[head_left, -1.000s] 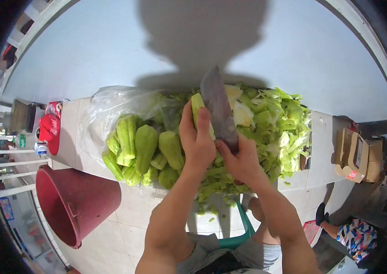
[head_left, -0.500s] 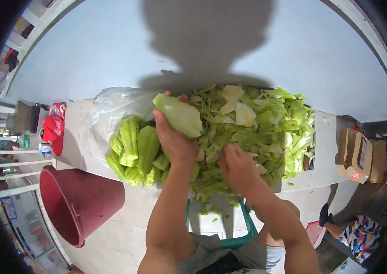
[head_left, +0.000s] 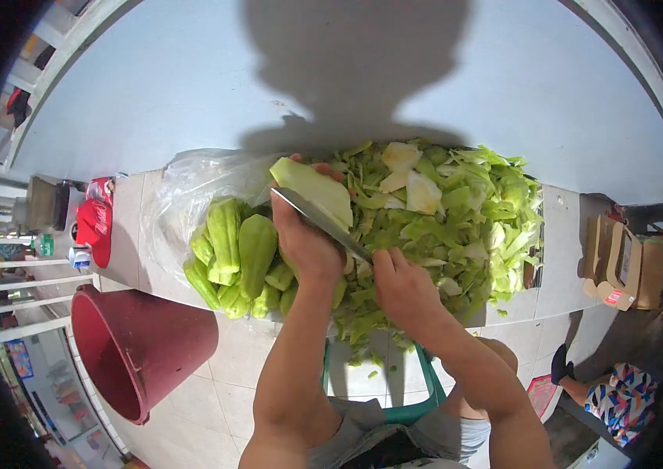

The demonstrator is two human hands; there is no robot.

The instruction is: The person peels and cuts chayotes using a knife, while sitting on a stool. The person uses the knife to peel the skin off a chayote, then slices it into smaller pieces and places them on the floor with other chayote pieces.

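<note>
My left hand (head_left: 306, 246) is wrapped round a long, peeled pale-green fruit (head_left: 314, 187) that looks like a green papaya, its fingertips showing past the far side. My right hand (head_left: 407, 291) grips a knife (head_left: 331, 227) by its handle, which the fist mostly hides. The blade slants up to the left along the fruit's near side; whether it touches cannot be made out. Left of my left wrist lie several ridged, unpeeled green fruits (head_left: 257, 254). A wide heap of green peelings (head_left: 456, 223) spreads beyond and to the right of my right hand, with pale cut chunks (head_left: 423, 193) on top.
A clear plastic bag (head_left: 183, 176) lies at the left by the wall. A dark-red bucket (head_left: 167, 336) tilts on the tiles, lower left. Below the peelings is a teal frame (head_left: 433, 379). Cardboard boxes (head_left: 612, 266) stand right; another person's patterned clothing (head_left: 620, 402) shows lower right.
The knife blade, not visible before, has come up beside the fruit. My right hand has turned slightly, and the fruit has shifted a little to the right in my left hand.
</note>
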